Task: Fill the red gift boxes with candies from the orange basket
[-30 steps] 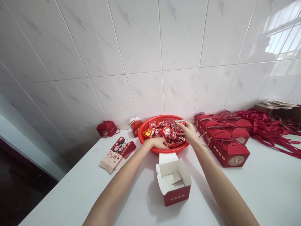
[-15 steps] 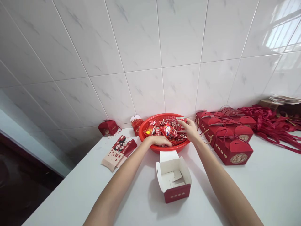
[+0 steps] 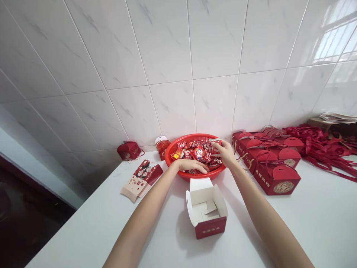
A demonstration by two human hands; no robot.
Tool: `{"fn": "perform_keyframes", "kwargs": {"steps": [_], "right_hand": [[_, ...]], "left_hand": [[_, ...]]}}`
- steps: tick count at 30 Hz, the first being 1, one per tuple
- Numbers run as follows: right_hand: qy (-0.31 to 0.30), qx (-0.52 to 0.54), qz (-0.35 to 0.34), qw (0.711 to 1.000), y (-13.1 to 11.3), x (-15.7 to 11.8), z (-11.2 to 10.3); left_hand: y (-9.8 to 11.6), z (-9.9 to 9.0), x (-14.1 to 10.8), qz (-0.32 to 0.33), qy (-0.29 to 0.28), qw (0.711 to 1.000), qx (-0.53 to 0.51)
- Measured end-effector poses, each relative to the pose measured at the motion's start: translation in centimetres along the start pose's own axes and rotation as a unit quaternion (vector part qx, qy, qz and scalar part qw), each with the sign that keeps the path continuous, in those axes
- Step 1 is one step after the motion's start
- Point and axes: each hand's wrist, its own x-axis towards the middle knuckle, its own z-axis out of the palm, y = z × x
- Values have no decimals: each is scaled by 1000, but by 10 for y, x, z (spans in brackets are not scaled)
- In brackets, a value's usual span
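Head view, centre: right hand pinching red packet; left hand grip unclear. Lift clear of basket rim.

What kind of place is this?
Probably a work table against a tiled wall, maybe in a home or small shop. The clues: a basket of wrapped sweets, an open box in front of it, and closed red boxes grouped on the right.
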Motion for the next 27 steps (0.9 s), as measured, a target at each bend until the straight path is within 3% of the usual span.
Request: {"fn": "perform_keyframes", "kwargs": {"steps": [2, 10, 15, 19, 22, 27], "right_hand": [[-3, 2, 1, 1000, 1, 1, 0], [10, -17, 3, 1000, 1, 3, 0], [7, -2, 12, 1000, -1, 1, 2], [3, 7, 11, 1000, 1, 1, 1], [-23, 8, 3, 1000, 4, 2, -1], [-115, -27, 4, 993, 4, 2, -3]], "left_hand": [[2, -1, -3, 4, -2, 1000, 5], [-9, -1, -2, 44, 87, 994, -49], [-17, -2, 5, 111, 170, 978, -58], [-21, -3, 9, 136, 287, 944, -88], [-23, -3, 10, 138, 339, 922, -124], [-24, -3, 8, 194, 389, 892, -125]]}}
